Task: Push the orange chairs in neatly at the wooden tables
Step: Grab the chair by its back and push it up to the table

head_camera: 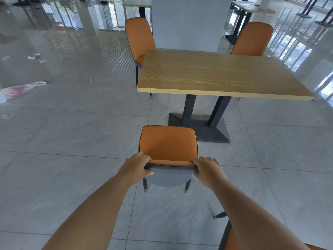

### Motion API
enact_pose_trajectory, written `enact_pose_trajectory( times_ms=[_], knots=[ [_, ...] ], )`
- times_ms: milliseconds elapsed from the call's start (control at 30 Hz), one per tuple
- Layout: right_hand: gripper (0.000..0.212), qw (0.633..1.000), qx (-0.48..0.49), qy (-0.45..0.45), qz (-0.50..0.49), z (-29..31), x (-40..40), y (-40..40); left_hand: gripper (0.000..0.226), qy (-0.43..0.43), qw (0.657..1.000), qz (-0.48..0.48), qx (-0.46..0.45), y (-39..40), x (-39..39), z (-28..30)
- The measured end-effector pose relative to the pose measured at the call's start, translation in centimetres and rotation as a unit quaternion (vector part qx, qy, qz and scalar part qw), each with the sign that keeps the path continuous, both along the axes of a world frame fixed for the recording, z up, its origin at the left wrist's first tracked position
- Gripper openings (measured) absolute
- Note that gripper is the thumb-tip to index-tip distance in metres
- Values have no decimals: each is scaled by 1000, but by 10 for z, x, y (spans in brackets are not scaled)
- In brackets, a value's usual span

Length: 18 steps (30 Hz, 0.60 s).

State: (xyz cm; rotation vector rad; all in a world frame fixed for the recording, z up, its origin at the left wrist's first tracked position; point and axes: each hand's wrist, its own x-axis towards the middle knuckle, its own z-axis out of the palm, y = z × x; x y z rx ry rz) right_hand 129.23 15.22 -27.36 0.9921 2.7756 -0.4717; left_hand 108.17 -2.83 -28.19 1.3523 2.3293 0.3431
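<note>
Orange chair in hand: stands on the tiled floor short of the wooden tabletop, its seat facing the near edge, well clear of it and not tucked under.
Left hand: curled over the left end of the backrest top, fingers on the orange front, thumb against the grey back.
Right hand: clamped the same way on the right end of the backrest top.
Far left chair: at the far side of the tabletop, seat partly under its corner.
Far right chair: behind the far edge, only the backrest showing.
Table base: dark legs on a flat dark plate.
White pillar: just behind the tabletop.
Plastic bag: lying on the floor far to the left.
Another chair: bottom right, partly hidden by the right forearm.
</note>
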Motion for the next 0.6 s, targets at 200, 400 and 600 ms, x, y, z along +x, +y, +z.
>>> enact_pose_trajectory(
  times_ms=[200, 400, 600],
  knots=[
    [26, 1000, 3, -2, 8, -2, 1, -1, 24, 5, 1000, -5, 3, -2, -1, -3],
    [35, 1000, 2, -5, 7, -3, -1, 2, 27, 34, 998, -20, -39, 1, -8, -1],
    [77, 999, -2, -42, 15, -5, -3, 5, 84, 35, 996, -23, -75, 3, -7, 5]
  ],
)
